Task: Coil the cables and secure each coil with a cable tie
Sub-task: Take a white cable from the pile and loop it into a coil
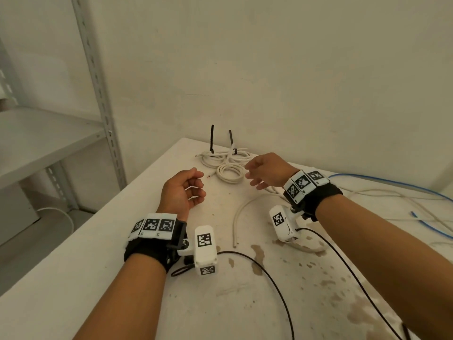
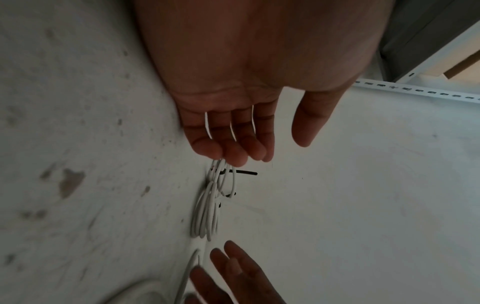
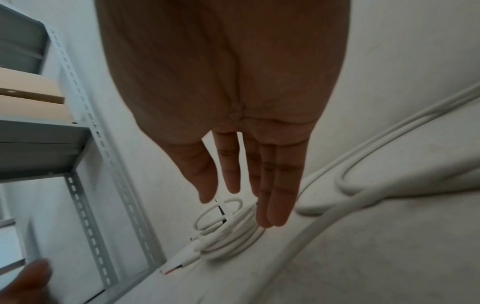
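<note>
The untied white coil lies flat on the surface near the far corner, and everything here hangs on it. It sits between the two hands, just beyond their fingertips. The right hand is nearer, its fingers relaxed and empty, tips just beside the coil's right rim; the left hand hovers a little short of the coil's left side, fingers loosely curled, gripping nothing. A short cut end with bared conductors points from the coil toward the left hand. Directly behind the coil lie two tied coils, touching it, their black cable ties sticking upright. A loose white cable curves nearer than the coil, under the right wrist, and could snag a reach. No loose tie is visible near the coil.
</note>
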